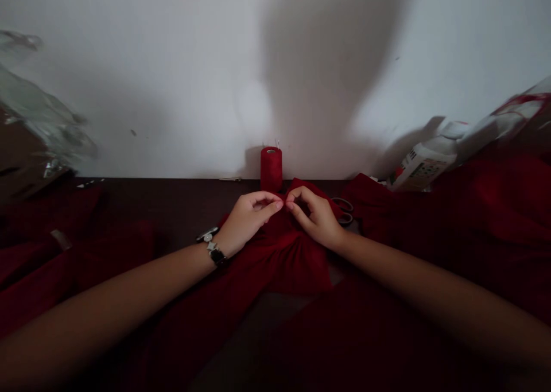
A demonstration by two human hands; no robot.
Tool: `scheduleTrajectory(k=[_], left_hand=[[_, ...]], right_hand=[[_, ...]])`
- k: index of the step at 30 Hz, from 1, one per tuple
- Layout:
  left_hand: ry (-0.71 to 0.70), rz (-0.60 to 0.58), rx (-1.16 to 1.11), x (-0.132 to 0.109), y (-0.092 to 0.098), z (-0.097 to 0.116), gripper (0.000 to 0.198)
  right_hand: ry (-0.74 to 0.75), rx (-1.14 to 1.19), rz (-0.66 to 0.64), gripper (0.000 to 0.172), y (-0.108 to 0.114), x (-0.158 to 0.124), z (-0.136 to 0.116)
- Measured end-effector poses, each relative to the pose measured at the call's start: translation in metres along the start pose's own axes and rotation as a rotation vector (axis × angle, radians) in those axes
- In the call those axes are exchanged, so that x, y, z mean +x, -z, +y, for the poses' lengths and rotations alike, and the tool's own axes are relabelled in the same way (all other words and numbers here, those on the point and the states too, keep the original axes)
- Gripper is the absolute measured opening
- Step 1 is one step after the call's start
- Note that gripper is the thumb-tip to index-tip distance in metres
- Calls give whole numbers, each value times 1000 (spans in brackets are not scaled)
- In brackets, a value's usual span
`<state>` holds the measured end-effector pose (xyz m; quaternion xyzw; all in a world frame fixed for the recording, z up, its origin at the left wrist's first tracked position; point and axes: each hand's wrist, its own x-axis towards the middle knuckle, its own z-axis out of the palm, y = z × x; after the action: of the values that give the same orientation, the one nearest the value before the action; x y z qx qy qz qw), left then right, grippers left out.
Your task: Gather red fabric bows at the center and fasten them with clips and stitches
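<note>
The left hand [248, 215] and right hand [313, 218] are both in a narrow pinch, their fingertips meeting at centre over the upper edge of the gathered red fabric [293, 248]. Anything fine held between the fingertips is too small to tell. The fabric lies bunched beneath both hands on the dark tabletop [172, 200], and further red cloth [473, 225] spreads to either side. A spool of red thread [271, 169] stands upright just behind the hands, with two thin metal pins [278, 144] showing above it. Scissors [343, 211] lie just beside the right hand, partly under the cloth. A wristwatch [215, 253] is worn on the left wrist. A printed white packet [424, 163] sits at far right, against the white wall [129, 76].
</note>
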<state>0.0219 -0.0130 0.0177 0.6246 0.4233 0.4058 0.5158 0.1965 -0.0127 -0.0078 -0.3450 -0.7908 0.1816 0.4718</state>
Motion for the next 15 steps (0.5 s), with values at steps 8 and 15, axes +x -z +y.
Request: scheduleTrajectory(k=[8,15], left_hand=[[125,-35,-144,1,1,-3,18],[170,-32,-204,1,1,-3,17]], right_hand=[[24,-30,39,7,0,0,1],[71,-86,42,8,1,0,1]])
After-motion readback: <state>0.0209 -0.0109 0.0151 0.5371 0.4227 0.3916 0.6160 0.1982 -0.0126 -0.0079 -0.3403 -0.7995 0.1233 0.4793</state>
